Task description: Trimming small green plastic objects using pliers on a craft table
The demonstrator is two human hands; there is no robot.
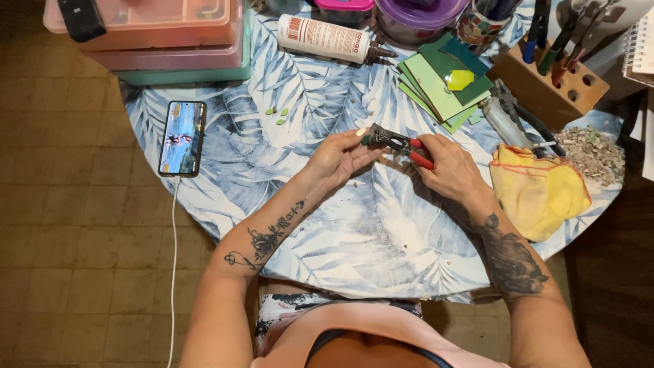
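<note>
Now nippers (394, 142) btwn left hand (338, 158) & right hand (446, 167)

Red-handled nippers (398, 143) are gripped by the right hand (446, 167) near the middle of the leaf-patterned table (354, 232), their dark head met by the left hand (337, 158). Green tiles (446, 82) are stacked towards the far edge, a yellow cloth (538, 191) is laid at the right edge, a phone (182, 138) at the left edge
</note>
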